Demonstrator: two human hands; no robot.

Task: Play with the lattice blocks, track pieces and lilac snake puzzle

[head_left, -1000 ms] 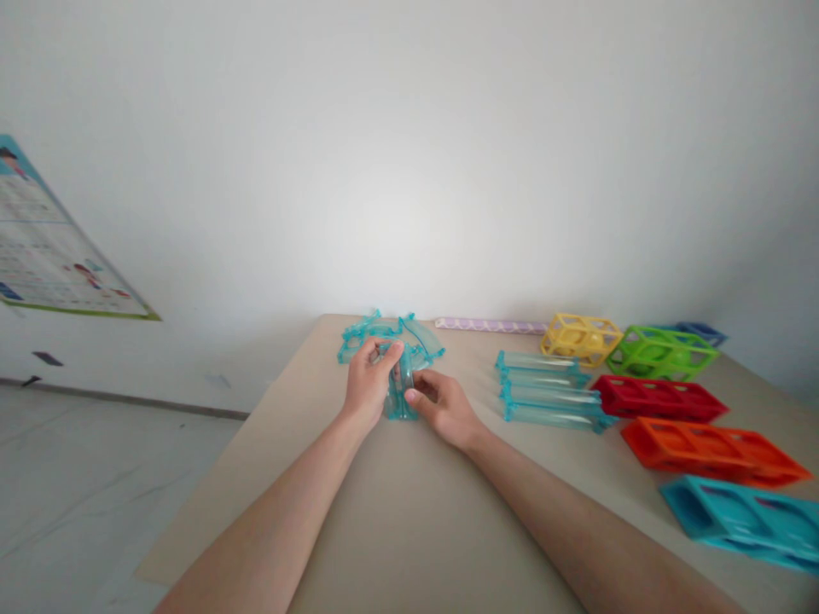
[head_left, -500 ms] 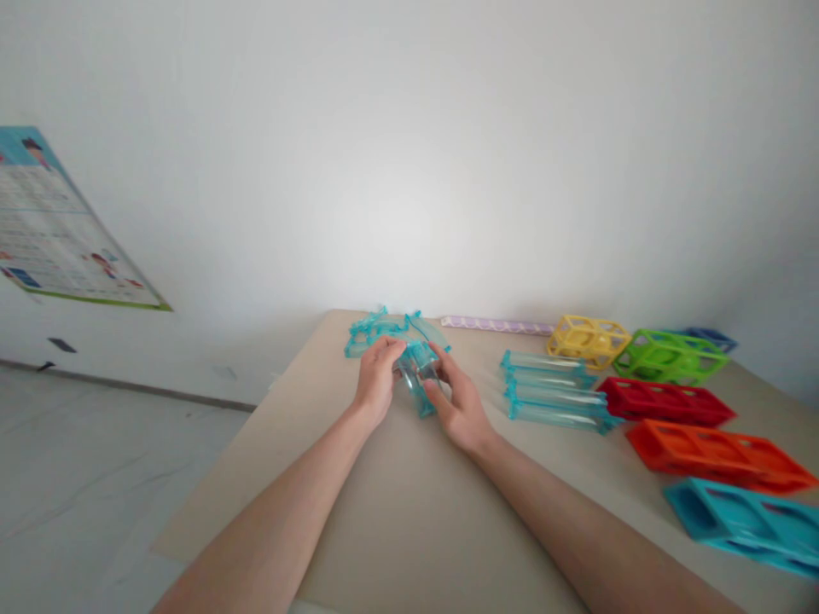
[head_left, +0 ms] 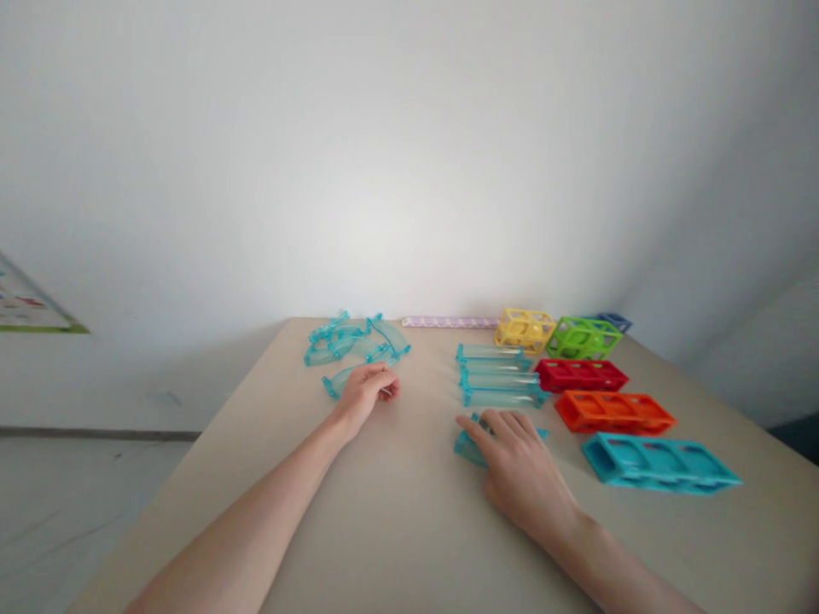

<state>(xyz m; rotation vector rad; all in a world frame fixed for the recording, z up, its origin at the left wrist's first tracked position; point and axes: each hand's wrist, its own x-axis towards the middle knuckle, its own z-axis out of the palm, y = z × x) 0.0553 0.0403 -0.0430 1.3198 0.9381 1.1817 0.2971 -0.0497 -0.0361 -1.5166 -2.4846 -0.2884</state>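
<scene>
My right hand (head_left: 518,456) is lowered to the table with its fingers closed over a translucent teal plastic piece (head_left: 470,448); both ends of the piece stick out beyond the fingers. To the left, my left hand (head_left: 369,392) is curled closed just above the table. A curved translucent teal piece (head_left: 334,383) runs partly behind that hand, and I cannot tell whether the fingers grip it. Straight translucent teal pieces (head_left: 496,377) lie in a row beyond my right hand. Further back, several curved teal pieces (head_left: 349,344) form a loose pile.
On the right stand a blue openwork block (head_left: 662,465), an orange one (head_left: 614,414) and a red one (head_left: 581,375). Behind them are a yellow frame (head_left: 525,330), a green frame (head_left: 583,339) and a dark blue one (head_left: 614,322). A purple patterned strip (head_left: 451,322) lies along the wall.
My hands have come apart from the teal piece they held together. The right moved right and down to the table with a teal piece; the left is curled alone. The view has turned right.
</scene>
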